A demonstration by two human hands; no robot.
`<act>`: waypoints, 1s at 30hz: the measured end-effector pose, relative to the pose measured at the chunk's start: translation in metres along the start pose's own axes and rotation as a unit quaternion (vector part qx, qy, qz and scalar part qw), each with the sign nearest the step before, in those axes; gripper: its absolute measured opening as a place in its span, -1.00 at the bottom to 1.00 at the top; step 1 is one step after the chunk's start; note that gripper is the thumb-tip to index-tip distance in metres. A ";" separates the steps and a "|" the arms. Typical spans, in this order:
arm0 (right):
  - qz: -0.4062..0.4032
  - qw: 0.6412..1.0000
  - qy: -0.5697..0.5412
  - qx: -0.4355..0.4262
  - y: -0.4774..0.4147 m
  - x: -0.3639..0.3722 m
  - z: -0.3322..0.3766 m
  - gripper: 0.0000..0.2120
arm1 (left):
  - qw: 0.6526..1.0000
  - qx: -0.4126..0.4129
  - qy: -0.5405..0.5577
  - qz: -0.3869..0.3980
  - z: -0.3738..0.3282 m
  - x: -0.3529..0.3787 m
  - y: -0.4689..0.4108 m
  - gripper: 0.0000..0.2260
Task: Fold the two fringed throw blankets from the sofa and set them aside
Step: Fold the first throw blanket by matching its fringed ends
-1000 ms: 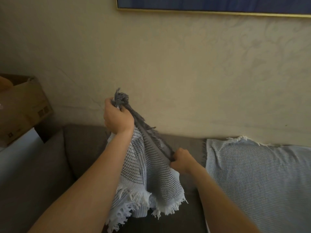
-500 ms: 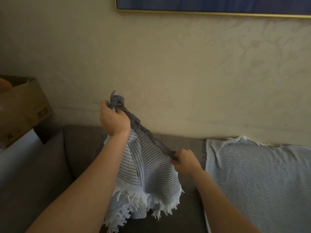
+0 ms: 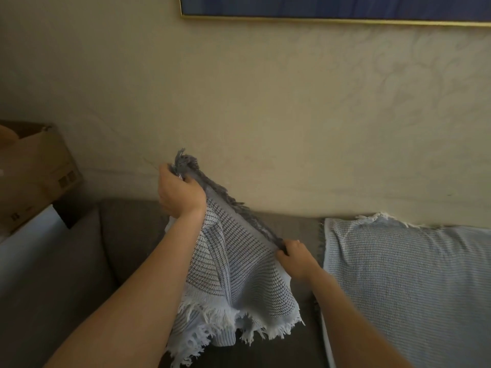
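**Striped throw held up by its grey-fringed edge over the sofa**

From my feed, the cream wall [image 3: 265,102] fills most of the view. Below it runs the grey-brown sofa [image 3: 127,235], its backrest touching the wall.

On the right part of the sofa I see the pale blue waffle-weave throw [image 3: 411,282]. It is spread flat over the backrest and seat, with a white fringe bunched at its upper left corner against the wall.

The grey-and-white striped throw [image 3: 239,274] hangs in the air above the middle of the seat, just left of the pale blue one. Its top edge carries dark grey fringe and slopes down from left to right. Its lower edge, with white fringe, dangles in loose folds just above the seat cushion.

At the left edge of the view a brown cardboard box [image 3: 37,168] sits on a white surface [image 3: 26,235] beside the sofa's arm. The gold-framed dark blue picture [image 3: 318,6] shows only its bottom strip along the top edge.

My left hand [image 3: 180,195] is raised, fingers curled tight around the upper corner of the striped throw. My right hand [image 3: 295,258] is lower and pinches the same fringed edge at its other end.
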State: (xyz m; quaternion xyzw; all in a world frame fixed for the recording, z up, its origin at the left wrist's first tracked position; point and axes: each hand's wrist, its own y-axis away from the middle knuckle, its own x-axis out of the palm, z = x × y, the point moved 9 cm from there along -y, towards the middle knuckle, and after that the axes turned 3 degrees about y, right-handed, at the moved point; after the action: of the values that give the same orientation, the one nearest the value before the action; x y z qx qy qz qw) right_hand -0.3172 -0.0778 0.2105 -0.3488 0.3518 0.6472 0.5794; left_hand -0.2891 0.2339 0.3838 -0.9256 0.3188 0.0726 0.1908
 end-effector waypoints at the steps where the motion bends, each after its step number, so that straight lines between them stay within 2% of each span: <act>1: -0.008 1.000 -0.011 0.008 0.002 0.000 -0.003 -0.83 | 1.000 0.001 0.001 0.000 0.000 0.001 0.000 -0.97; 4: -0.019 0.999 -0.036 0.031 0.006 0.004 -0.011 -0.81 | 1.000 0.000 0.005 0.001 0.002 0.002 -0.002 -0.96; 8: 0.010 0.998 -0.050 0.022 0.007 0.008 -0.006 -0.93 | 1.000 0.007 0.009 -0.009 0.002 0.000 -0.001 -0.94; 9: 0.016 0.998 -0.050 0.028 0.006 0.008 -0.008 -0.88 | 1.000 0.009 0.008 -0.010 0.002 -0.001 -0.001 -0.93; 10: 0.023 0.999 -0.032 0.037 0.004 0.008 -0.010 -0.84 | 1.000 0.010 0.007 -0.010 0.002 -0.001 -0.001 -0.91; 12: 0.023 0.998 0.021 0.059 0.002 0.005 -0.017 -0.91 | 1.000 0.013 0.006 -0.011 0.004 -0.001 -0.002 -0.90; 14: -0.015 0.997 0.028 0.077 0.001 -0.005 -0.023 -0.71 | 1.000 0.012 0.011 -0.011 0.007 0.000 -0.004 -0.92; 15: -0.036 0.996 0.019 0.082 0.002 -0.011 -0.025 -0.68 | 1.000 0.009 0.013 -0.009 0.009 0.001 -0.004 -0.93; 18: -0.034 0.997 0.015 0.066 0.006 -0.011 -0.023 -0.76 | 1.000 0.007 0.027 -0.001 0.010 0.004 -0.003 -0.94; 20: 0.004 0.999 0.026 0.040 0.008 0.000 -0.018 -0.86 | 0.999 0.008 0.040 0.004 0.008 0.005 -0.001 -0.97; 22: 0.025 0.999 0.040 0.017 0.008 0.013 -0.017 -0.74 | 0.999 0.008 0.046 0.009 0.004 0.007 0.002 -0.95; 24: 0.006 0.999 0.053 0.007 0.009 0.018 -0.015 -0.66 | 0.998 0.014 0.053 0.010 0.001 0.008 0.001 -0.92; 27: -0.041 0.993 0.111 -0.009 0.012 0.015 -0.017 -0.65 | 0.998 0.018 0.060 -0.001 0.000 0.007 -0.005 -0.93; 30: -0.024 0.988 0.154 -0.018 0.012 0.013 -0.022 -0.70 | 0.998 0.017 0.066 -0.008 0.002 0.007 -0.008 -0.92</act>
State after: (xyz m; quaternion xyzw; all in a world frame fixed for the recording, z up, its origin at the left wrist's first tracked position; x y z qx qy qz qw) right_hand -0.3293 -0.0915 0.1886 -0.4630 0.4168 0.5774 0.5277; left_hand -0.2792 0.2365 0.3826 -0.9277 0.3241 0.0049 0.1854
